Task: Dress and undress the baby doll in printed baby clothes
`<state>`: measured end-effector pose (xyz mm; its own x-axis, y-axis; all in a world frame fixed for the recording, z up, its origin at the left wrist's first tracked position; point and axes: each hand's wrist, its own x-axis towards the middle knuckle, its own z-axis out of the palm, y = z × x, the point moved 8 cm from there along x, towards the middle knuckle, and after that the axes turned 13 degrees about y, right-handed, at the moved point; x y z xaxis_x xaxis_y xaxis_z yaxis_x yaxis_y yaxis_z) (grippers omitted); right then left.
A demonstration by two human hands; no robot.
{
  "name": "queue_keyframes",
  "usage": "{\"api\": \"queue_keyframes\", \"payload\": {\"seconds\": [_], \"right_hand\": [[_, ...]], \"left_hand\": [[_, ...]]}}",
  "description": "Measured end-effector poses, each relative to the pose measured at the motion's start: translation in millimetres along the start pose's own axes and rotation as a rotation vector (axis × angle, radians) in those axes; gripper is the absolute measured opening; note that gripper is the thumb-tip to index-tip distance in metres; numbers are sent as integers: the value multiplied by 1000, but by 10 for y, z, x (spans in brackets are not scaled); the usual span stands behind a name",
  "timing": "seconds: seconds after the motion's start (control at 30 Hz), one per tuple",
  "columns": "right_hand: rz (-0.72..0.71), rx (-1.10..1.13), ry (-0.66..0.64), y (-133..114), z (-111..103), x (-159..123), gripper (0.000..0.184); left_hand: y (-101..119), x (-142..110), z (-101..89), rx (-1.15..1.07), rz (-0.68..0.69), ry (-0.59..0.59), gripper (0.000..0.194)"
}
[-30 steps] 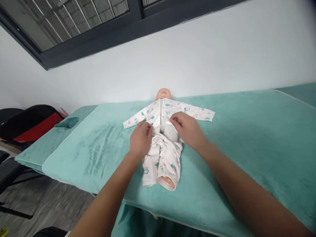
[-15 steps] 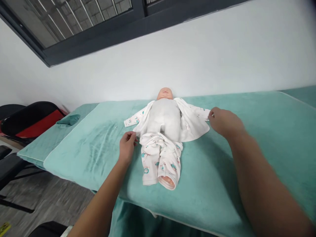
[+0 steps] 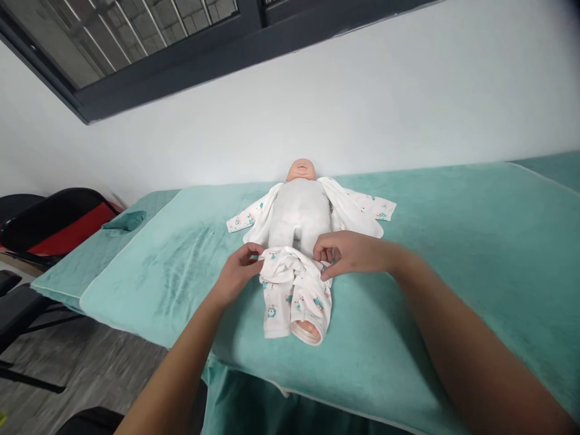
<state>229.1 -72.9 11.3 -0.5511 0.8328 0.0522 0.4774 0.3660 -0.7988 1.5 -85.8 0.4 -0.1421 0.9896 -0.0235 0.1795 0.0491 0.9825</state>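
Note:
A baby doll lies on its back with its head toward the wall. Its white printed jacket hangs open at the front, with both sleeves spread outward. White printed pants are bunched around the doll's legs, below the grey-white cloth body. My left hand pinches the left edge of the bunched waistband. At the opposite edge, my right hand has its fingers curled around the waistband, thumb lower. One foot shows inside the right pant leg opening; the other is hidden.
The doll rests on a bed with a green plush cover. A white wall with a dark-framed window stands behind it. Black and red chairs are at the left, and another dark seat is at the bottom.
My right hand has left the jacket's right sleeve and come down and left to the pants' waistband. My left hand has moved slightly right onto the waistband's other edge.

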Motion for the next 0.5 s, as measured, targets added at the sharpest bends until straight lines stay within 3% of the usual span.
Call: {"api": "queue_keyframes", "payload": {"seconds": [0.2,0.33,0.5], "right_hand": [[-49,-63,49,-33,24,-11,22],[-45,61,45,-48,-9,-9,19],[-23,63,137,8,-100,24,15]], "left_hand": [[140,-113,23,99,150,-54,23],[97,-134,4,152,127,-43,32],[122,-192,124,331,168,-252,23]]}}
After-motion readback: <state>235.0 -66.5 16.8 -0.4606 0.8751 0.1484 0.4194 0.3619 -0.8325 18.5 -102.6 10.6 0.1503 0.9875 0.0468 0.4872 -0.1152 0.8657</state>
